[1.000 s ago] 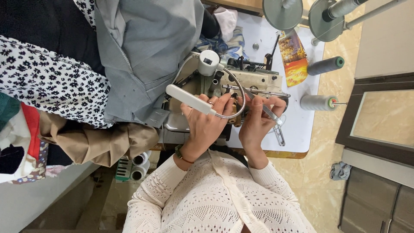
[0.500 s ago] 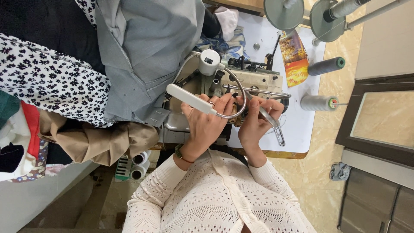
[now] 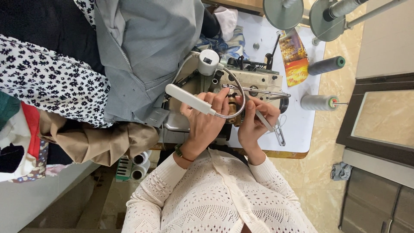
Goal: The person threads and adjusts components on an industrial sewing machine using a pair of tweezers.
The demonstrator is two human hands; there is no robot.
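White counter (image 3: 297,129) carries a beige metal sewing machine (image 3: 241,86); left hand (image 3: 205,125) curls against its front, right hand (image 3: 254,123) pinches slim metal tweezers (image 3: 269,126), apparently for threading.

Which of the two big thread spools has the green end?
The darker grey spool, farther from the hands. Its end is green, while the lighter grey spool, nearer the right hand, has a reddish centre.

Even, soft daylight fills the frame, brightest at the upper right, where the white tabletop (image 3: 297,125) nearly washes out, with no hard glare anywhere. Shadows are faint and short, deepening only under the black fabric (image 3: 39,21) at the upper left and below the table at the lower left. Focus is sharp at the centre; the edges bend slightly.
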